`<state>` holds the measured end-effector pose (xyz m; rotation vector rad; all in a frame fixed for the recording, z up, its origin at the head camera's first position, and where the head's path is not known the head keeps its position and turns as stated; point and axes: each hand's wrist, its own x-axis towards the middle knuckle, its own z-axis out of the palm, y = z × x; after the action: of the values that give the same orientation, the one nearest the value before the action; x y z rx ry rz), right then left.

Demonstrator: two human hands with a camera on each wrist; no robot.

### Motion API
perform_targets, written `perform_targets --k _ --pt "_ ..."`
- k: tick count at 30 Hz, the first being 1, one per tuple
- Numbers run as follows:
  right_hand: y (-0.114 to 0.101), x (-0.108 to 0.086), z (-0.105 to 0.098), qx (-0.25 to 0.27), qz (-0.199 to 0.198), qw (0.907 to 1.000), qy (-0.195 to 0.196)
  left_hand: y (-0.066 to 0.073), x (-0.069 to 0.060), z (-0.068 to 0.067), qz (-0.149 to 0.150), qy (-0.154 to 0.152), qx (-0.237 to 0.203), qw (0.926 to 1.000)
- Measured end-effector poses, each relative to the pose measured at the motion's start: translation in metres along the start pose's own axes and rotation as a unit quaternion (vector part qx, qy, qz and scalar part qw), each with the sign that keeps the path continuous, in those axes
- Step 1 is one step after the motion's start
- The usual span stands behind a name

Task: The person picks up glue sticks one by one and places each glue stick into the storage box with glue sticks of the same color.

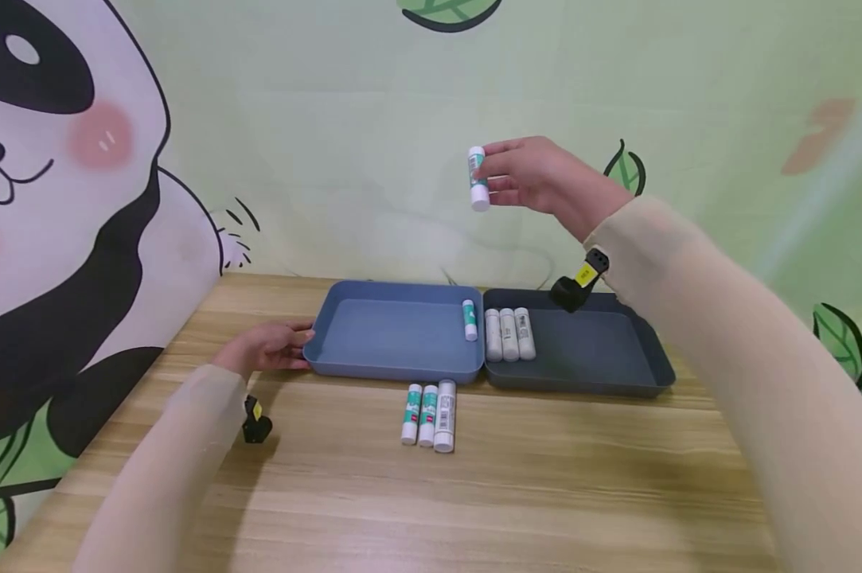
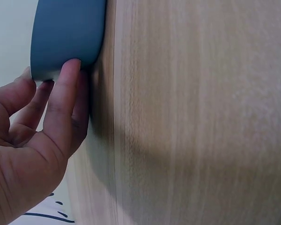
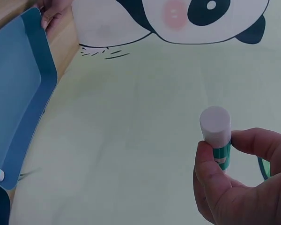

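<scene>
My right hand is raised well above the trays and pinches a glue stick with white ends and a green label between thumb and fingers. The right wrist view shows its white cap upward. Down at the table, my left hand touches the outer left end of the blue tray. Its fingertips lie against the tray wall in the left wrist view. One small green-labelled glue stick lies inside that tray, at its right end.
A dark grey tray adjoins the blue one on the right, with three white glue sticks along its left side. In front of the blue tray, two green-labelled sticks and a larger white stick lie on the wooden table. A panda-print backdrop stands behind.
</scene>
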<state>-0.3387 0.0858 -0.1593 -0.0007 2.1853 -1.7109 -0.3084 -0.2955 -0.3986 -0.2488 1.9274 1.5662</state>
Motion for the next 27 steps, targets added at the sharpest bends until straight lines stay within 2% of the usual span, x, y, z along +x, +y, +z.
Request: perform_targets --k 7,16,27 --pt "0.015 0.033 0.005 0.013 0.014 0.9998 0.006 -0.001 0.002 0.001 0.007 -0.006 0.001 1.0" --pt "0.066 0.07 0.023 -0.013 0.036 0.9992 -0.01 -0.005 0.002 0.0 -0.005 0.0 -0.011 0.9999" --pt "0.121 0.096 0.041 -0.04 0.079 0.9956 -0.028 -0.003 -0.003 0.003 -0.012 0.015 -0.006 0.9998"
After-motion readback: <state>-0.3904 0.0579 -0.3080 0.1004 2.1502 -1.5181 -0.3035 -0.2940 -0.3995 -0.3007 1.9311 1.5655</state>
